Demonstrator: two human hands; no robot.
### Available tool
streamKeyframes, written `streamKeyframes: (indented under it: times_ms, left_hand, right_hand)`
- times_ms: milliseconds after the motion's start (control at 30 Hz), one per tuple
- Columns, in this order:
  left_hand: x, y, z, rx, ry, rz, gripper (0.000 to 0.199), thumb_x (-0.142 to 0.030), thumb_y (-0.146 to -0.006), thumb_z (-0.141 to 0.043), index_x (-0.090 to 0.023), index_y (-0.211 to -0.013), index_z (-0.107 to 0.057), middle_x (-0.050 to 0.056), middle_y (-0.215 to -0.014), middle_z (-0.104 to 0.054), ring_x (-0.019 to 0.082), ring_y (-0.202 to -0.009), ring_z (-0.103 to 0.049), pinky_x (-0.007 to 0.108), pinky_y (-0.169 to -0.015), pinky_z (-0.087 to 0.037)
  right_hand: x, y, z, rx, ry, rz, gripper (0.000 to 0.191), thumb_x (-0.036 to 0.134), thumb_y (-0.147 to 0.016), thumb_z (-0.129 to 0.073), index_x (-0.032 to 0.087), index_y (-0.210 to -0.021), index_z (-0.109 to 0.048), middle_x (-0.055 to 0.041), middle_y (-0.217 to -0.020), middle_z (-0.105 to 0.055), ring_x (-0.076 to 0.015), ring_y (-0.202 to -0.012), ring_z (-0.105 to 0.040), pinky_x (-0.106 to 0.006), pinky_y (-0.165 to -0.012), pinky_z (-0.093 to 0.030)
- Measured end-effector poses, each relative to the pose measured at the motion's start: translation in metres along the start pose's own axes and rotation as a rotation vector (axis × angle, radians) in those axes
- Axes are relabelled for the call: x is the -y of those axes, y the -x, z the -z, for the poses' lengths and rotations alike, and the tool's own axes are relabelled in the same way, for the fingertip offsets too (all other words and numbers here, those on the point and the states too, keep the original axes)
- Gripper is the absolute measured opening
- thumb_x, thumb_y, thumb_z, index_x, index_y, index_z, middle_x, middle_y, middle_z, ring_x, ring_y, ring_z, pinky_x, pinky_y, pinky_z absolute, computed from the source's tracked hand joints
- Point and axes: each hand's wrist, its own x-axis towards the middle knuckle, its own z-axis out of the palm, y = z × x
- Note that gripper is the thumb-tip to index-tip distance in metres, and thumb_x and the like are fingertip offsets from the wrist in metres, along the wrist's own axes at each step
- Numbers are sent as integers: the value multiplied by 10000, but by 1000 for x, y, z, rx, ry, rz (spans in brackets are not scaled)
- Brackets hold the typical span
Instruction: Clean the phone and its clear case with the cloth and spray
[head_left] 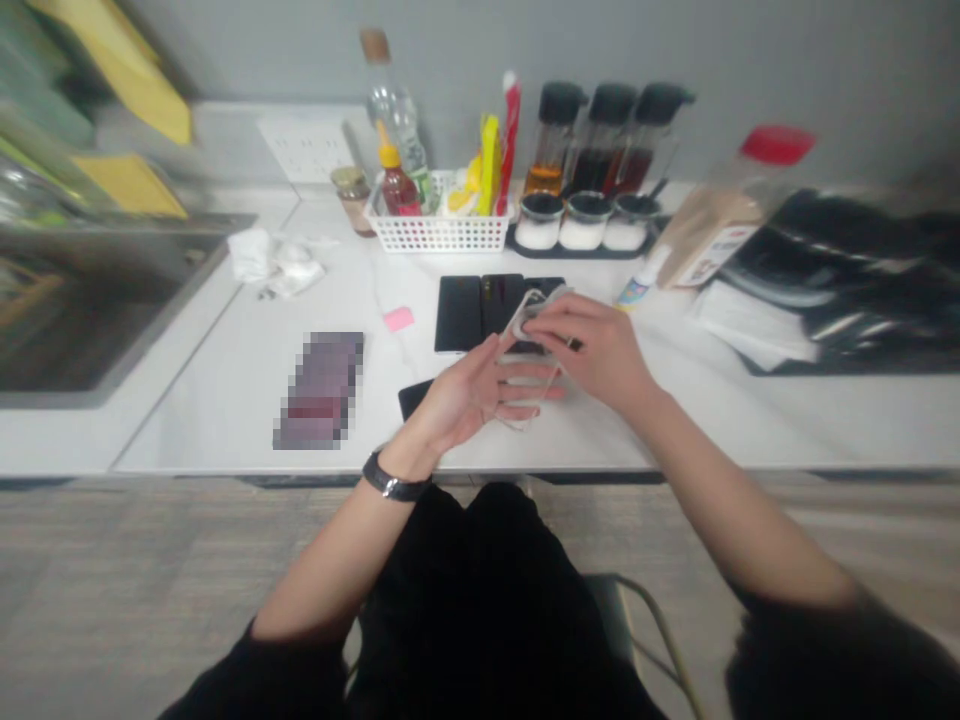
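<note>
A thin white cable, partly bundled, is held up over the counter between my hands. The thumb side of my left hand meets the bundle, while its other fingers are spread with the palm showing. A loose strand hangs past those fingers. My right hand pinches the bundle from the other side; its fingertips partly hide the cable. Behind the hands lie dark phones side by side. Another dark flat device is partly covered by my left wrist.
A pixelated flat object lies at left, near a pink piece and crumpled tissues. Farther left is a sink. At the back stand a white basket of bottles, seasoning jars and a red-capped container.
</note>
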Motion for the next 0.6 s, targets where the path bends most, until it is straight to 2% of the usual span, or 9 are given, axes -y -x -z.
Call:
streamKeyframes:
  times_ms: [67, 100, 233, 267, 333, 400, 467, 533, 600]
  left_hand:
    - [-21, -10, 4, 9, -51, -32, 461, -495, -1111, -425, -199, -1415, -607, 185, -1184, -802, 349, -1072, -806, 374, -744, -657]
    - [-31, -16, 7, -9, -62, -55, 459, -486, -1112, -421, -174, -1380, -626, 179, -1123, -810, 343, -1031, -813, 375, -724, -658]
    - [-52, -30, 23, -81, -71, -57, 367, -343, -1118, -411, -132, -1253, -679, 68, -810, -776, 228, -684, -776, 386, -677, -669]
    - [-53, -30, 27, -85, -81, -40, 363, -341, -1116, -419, -118, -1207, -690, 74, -804, -775, 228, -677, -773, 388, -675, -669]
    - [-52, -29, 31, -48, -112, -10, 412, -394, -1114, -422, -95, -1166, -701, 145, -928, -808, 274, -812, -811, 377, -685, -665]
    - [-49, -26, 32, 23, -147, -3, 472, -459, -1112, -409, -113, -1273, -686, 211, -1143, -808, 335, -996, -818, 367, -703, -657]
    - [-47, -24, 30, 58, -177, -3, 501, -499, -1108, -404, -155, -1371, -655, 228, -1269, -781, 365, -1071, -806, 364, -703, -651]
    - [-44, -24, 29, 22, -181, -2, 498, -500, -1107, -400, -144, -1313, -681, 221, -1216, -792, 365, -1050, -808, 359, -687, -652]
    - [-42, -26, 29, -61, -149, -17, 452, -448, -1109, -412, -122, -1191, -713, 171, -1051, -806, 316, -933, -816, 339, -648, -649]
  right_hand:
    - [-10, -18, -6, -73, 37, -9, 148, 228, -1025, -688, 239, -1026, -836, -42, -964, -783, -200, -878, -718, -330, -776, -562]
    - [-10, -25, -11, -73, 26, 10, 146, 233, -1028, -687, 240, -1029, -833, -40, -975, -788, -199, -886, -723, -330, -784, -564]
    - [-7, -38, -32, 88, -128, 226, 161, 245, -1053, -666, 226, -1024, -823, -31, -987, -803, -166, -868, -743, -294, -759, -573]
    - [-10, -39, -34, 116, -146, 269, 162, 252, -1052, -671, 221, -1005, -824, -32, -978, -802, -163, -863, -745, -290, -752, -573]
    - [-23, -42, -32, 89, -129, 278, 161, 256, -1044, -685, 224, -979, -829, -34, -968, -800, -167, -868, -745, -296, -754, -575]
    - [-38, -45, -25, 2, -67, 214, 143, 245, -1029, -703, 234, -982, -838, -37, -976, -802, -181, -887, -751, -314, -777, -583]
    - [-48, -44, -19, -51, -24, 164, 139, 217, -1021, -707, 235, -999, -844, -42, -986, -811, -191, -902, -762, -325, -799, -594]
    - [-46, -41, -20, -26, -37, 178, 132, 210, -1018, -712, 228, -1005, -842, -45, -1001, -821, -190, -911, -772, -321, -807, -602]
    - [-35, -35, -27, 53, -106, 235, 129, 223, -1027, -707, 226, -1012, -835, -40, -1017, -827, -173, -900, -775, -301, -793, -603]
